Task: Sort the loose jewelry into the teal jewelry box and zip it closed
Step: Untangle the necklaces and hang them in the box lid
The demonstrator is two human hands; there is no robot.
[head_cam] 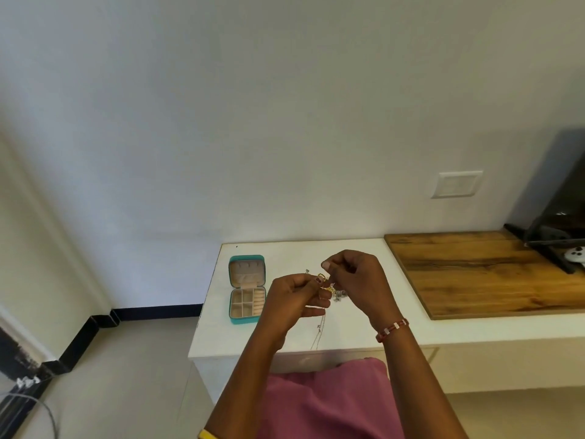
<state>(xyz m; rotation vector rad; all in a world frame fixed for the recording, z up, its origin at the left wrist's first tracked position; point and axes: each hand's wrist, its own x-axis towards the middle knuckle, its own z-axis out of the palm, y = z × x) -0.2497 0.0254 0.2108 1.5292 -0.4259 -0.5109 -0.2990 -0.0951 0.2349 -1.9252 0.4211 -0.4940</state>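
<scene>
Right now my left hand (296, 297) and right hand (351, 274) both hold a narrow pinching grip on a tangle of gold and silver jewelry (329, 288) just above the white surface (285, 340), with a thin chain (318, 334) trailing down from it toward the near edge. Well apart to my left, the teal jewelry box (247, 289) lies open on the surface, unzipped, and its compartments look empty as far as I can tell. So I judge the sorting barely begun: every piece must yet go in, and the zipping comes after.

Matt white counter (285, 337) beside grained wood panel (481, 274); gold metal jewelry (327, 288).
</scene>
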